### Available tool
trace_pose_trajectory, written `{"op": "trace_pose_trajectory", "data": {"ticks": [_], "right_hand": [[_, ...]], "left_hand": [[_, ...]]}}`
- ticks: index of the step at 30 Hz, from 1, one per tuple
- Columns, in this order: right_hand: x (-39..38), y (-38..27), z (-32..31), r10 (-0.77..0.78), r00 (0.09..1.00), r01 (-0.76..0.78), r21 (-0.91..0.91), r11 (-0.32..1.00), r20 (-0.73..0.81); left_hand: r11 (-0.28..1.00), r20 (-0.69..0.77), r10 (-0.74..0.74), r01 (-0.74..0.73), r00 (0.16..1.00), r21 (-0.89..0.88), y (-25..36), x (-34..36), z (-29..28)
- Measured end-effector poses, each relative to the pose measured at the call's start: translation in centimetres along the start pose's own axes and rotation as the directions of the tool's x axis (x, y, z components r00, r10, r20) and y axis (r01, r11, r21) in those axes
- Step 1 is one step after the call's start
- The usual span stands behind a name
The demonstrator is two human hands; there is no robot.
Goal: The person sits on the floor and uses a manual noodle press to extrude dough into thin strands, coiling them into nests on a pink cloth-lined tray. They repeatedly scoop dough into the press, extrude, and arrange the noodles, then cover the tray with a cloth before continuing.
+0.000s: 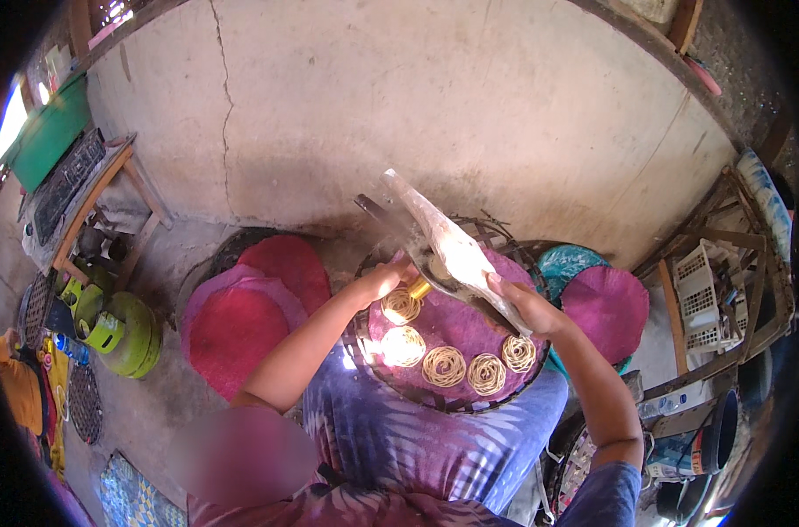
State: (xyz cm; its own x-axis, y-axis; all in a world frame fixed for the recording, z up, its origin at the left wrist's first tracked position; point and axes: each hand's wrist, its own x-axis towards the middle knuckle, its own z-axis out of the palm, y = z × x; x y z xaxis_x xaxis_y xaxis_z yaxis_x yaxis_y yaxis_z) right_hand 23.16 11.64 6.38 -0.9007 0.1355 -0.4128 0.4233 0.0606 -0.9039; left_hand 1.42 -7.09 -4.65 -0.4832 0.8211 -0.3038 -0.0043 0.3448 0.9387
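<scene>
My left hand (388, 277) is closed on a hand press, just behind its gold cylinder (420, 287). My right hand (531, 307) grips the lower end of the press's pale, dusted lever (456, 246), which slants over a dark metal frame. Below the press, a round woven tray (357, 342) lined with pink cloth (443, 321) rests on my lap over patterned blue fabric (434, 448). Several pale coils of noodle-like strands (443, 366) lie in an arc on the cloth, one right under the cylinder.
Pink round mats (237, 342) lie left, another (606, 307) on a turquoise basin (562, 263) right. A green gas cylinder (131, 338) stands by a wooden table (127, 171). A wooden rack with white crates (698, 307) is at right, a cracked wall (417, 97) ahead.
</scene>
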Motion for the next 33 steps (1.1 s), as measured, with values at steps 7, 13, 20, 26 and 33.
{"op": "trace_pose_trajectory", "data": {"ticks": [7,13,20,26,33], "right_hand": [[-0.2,0.3,-0.1,-0.062,0.996,0.061,-0.017,0.998,-0.071],[-1.0,1.1,-0.5,-0.103,0.984,0.105,0.003,0.995,-0.148],[-4.1,1.1,-1.0,-0.109,0.991,0.11,0.003,0.994,-0.077],[-6.4,-1.3,0.3,-0.009,1.0,0.01,0.075,0.997,-0.014],[-4.9,-1.1,-1.2,0.243,0.97,-0.241,-0.051,0.969,0.032]], "left_hand": [[0.95,-0.106,0.256,-0.229,0.961,0.212,-3.8,3.7,-0.5],[0.538,-0.029,0.567,-0.343,0.824,0.77,-2.9,-3.4,-0.6],[0.311,-0.047,0.682,-0.23,0.73,0.922,3.9,-7.0,-1.6],[0.124,-0.199,0.64,-0.355,0.742,-0.927,12.6,-3.4,-1.9],[-0.122,-0.273,0.216,-0.252,0.937,-0.96,8.0,3.7,2.3]]}}
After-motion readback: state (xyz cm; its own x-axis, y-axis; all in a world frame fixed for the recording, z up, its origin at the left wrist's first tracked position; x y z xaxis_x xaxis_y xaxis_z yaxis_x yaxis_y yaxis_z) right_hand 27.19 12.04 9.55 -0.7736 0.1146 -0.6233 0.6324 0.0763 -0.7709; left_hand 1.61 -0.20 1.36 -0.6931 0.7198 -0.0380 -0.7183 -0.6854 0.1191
